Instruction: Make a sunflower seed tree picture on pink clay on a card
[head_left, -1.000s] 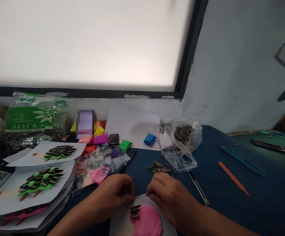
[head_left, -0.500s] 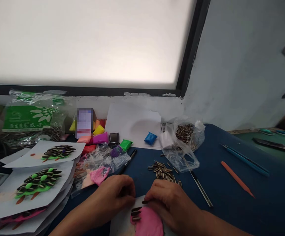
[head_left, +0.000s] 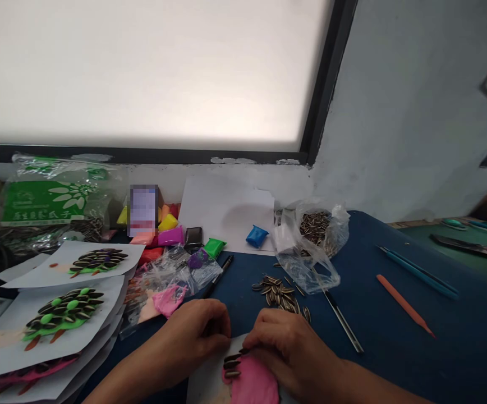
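Observation:
A flattened pink clay shape (head_left: 255,381) lies on a white sheet of paper (head_left: 199,373) at the bottom centre, with several striped sunflower seeds (head_left: 232,365) set in its upper left edge. My right hand (head_left: 292,345) reaches over the clay, thumb and fingers pinched on a dark sunflower seed (head_left: 243,351) at the clay's top edge; most of that seed is hidden. Close by on the left, my left hand (head_left: 203,328) is closed, its fingers curled towards the thumb by the paper's upper edge. What it holds, if anything, is hidden. Beyond my right hand lies a loose seed pile (head_left: 280,294).
Finished seed-and-clay hedgehog pictures (head_left: 64,317) are stacked at left. Clay packets (head_left: 170,235) and a blue packet (head_left: 257,236) lie behind. A plastic bag of seeds (head_left: 314,227), a metallic pen-like tool (head_left: 344,322), an orange clay tool (head_left: 405,306) and blue tweezers (head_left: 418,272) are at right.
My right hand has moved slightly left and down, bringing the pinched seed against the clay's top edge beside the other seeds. My left hand has hardly moved.

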`<state>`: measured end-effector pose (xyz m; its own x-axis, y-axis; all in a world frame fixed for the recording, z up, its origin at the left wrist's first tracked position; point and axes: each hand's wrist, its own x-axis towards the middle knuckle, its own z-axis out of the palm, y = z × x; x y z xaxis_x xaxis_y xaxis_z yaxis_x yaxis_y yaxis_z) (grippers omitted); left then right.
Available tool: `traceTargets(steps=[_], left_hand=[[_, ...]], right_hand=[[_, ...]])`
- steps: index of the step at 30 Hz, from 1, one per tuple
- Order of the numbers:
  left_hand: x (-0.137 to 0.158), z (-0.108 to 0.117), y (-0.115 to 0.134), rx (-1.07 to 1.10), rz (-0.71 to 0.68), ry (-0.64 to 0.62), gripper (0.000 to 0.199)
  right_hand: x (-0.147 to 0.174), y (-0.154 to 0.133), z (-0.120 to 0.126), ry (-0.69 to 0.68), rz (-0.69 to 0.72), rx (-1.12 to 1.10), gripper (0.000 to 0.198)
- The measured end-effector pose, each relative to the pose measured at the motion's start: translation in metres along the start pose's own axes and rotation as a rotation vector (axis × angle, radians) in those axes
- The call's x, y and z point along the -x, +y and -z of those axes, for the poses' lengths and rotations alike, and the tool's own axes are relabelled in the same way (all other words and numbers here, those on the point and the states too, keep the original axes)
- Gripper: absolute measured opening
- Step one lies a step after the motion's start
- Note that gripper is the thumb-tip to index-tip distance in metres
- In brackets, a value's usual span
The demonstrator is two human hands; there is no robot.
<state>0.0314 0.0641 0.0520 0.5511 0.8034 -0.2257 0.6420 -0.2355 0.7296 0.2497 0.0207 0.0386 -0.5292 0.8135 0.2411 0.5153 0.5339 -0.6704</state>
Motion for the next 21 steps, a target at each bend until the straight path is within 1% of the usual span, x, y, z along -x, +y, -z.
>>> traceTargets(steps=[9,13,17,21], left_hand=[[0.001,0.0,0.0,-0.005,-0.003,0.002,0.01],[0.001,0.0,0.001,-0.006,-0.001,0.001,0.009],[0.0,0.0,0.001,-0.009,0.002,0.005,0.009],[-0.001,0.0,0.0,-0.006,-0.001,0.007,0.009]], right_hand=[[0.001,-0.001,-0.001,-0.028,0.029,0.05,0.02],[0.0,0.001,-0.004,-0.039,0.087,0.175,0.02],[0.0,0.004,-0.008,-0.016,0.168,0.344,0.02],[-0.001,0.005,-0.011,-0.013,0.204,0.427,0.018]])
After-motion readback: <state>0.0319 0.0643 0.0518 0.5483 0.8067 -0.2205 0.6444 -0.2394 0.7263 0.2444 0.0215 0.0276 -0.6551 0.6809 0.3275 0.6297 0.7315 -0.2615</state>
